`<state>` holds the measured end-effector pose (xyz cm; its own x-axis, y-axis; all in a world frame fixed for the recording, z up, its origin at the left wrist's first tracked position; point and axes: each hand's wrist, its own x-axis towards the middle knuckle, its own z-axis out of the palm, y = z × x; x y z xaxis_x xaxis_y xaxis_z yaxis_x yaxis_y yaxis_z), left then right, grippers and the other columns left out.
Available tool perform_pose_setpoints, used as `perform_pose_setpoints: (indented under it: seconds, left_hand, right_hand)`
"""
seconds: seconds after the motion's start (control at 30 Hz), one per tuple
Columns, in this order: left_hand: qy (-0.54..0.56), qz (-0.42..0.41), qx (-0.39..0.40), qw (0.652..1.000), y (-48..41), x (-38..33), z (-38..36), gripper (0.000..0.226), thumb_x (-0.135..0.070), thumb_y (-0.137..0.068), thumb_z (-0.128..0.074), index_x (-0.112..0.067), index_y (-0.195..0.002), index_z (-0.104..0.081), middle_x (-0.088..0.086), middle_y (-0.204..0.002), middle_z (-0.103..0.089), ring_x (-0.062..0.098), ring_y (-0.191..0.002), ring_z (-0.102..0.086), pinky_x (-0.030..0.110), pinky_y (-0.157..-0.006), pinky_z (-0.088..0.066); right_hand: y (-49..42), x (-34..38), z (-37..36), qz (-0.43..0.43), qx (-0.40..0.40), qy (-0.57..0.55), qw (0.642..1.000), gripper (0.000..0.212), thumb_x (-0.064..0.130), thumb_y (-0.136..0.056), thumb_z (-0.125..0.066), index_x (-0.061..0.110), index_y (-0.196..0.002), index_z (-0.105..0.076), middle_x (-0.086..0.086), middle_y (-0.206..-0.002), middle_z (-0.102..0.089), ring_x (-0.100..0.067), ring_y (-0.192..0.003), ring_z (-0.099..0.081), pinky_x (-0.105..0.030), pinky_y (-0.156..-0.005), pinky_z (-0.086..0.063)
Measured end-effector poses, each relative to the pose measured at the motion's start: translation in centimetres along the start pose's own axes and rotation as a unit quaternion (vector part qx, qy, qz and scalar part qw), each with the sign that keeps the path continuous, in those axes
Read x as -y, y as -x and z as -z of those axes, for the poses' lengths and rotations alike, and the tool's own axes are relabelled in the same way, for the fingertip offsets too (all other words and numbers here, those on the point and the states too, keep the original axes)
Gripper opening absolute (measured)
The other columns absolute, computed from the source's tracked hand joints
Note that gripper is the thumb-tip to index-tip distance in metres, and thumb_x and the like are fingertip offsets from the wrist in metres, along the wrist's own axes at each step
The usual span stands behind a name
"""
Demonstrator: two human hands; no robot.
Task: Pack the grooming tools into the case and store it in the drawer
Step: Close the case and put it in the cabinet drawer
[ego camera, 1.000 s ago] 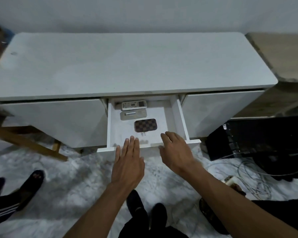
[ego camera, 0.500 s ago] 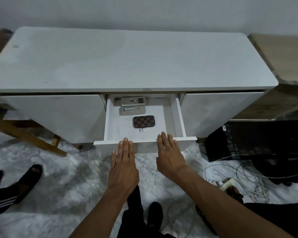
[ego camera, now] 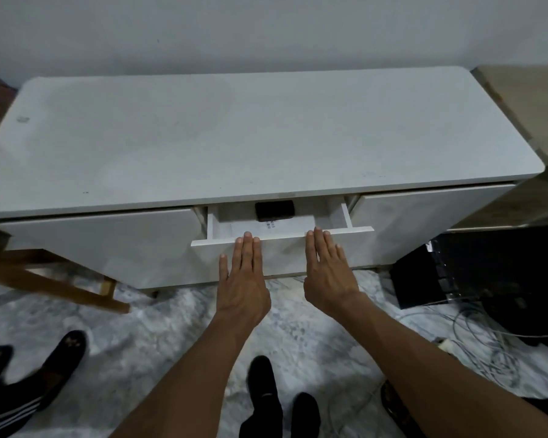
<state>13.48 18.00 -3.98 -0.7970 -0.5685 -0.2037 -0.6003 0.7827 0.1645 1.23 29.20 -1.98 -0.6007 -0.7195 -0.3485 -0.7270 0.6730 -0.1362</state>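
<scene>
Fingers of the left hand lie straight and together, flat against the front panel of the drawer, gripping nothing; the right hand is placed the same way, extended and empty, just beside it on the same panel. Two palms spread across the middle of the front would appear intended to press the drawer in squarely, so that it does not skew on its runners. It stands partly out of the white cabinet, with only a narrow strip of its interior exposed. One dark case lies inside toward the back, half under the cabinet top; its pattern cannot be made out in the shadow, and whether anything else sits behind it is hidden. Small dark printing marks the drawer floor just in front of the case. Count: two hands, one open drawer, one case, and a closed cabinet front on each side. Packing is judged complete; only closure remains.
</scene>
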Motion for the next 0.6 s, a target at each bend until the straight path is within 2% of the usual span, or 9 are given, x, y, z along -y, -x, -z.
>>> perform_pose_setpoints:
  seconds: [0.33,0.6]
  left_hand:
    - [0.052,-0.024,-0.024,0.998,-6.1,1.4,1.2,0.094,-0.007,-0.081,-0.051,-0.011,-0.149,0.013,0.004,-0.16,0.012,0.022,-0.147,0.012,0.04,-0.118,-0.004]
    - [0.054,-0.029,-0.016,0.998,-7.9,1.7,1.5,0.094,-0.011,-0.082,-0.053,-0.009,-0.149,0.013,0.006,-0.16,0.007,0.025,-0.148,0.008,0.04,-0.119,-0.007]
  right_hand:
    - [-6.0,-0.1,2.7,-0.003,0.013,-0.003,1.0,0.088,0.014,-0.089,-0.049,0.006,-0.152,0.013,-0.013,-0.161,0.018,-0.028,-0.15,0.014,-0.044,-0.122,-0.002]
    - [-7.4,0.2,2.6,-0.017,0.014,-0.011,1.0,0.091,0.018,-0.088,-0.049,0.005,-0.151,0.015,-0.013,-0.161,0.018,-0.029,-0.149,0.016,-0.045,-0.122,0.0]
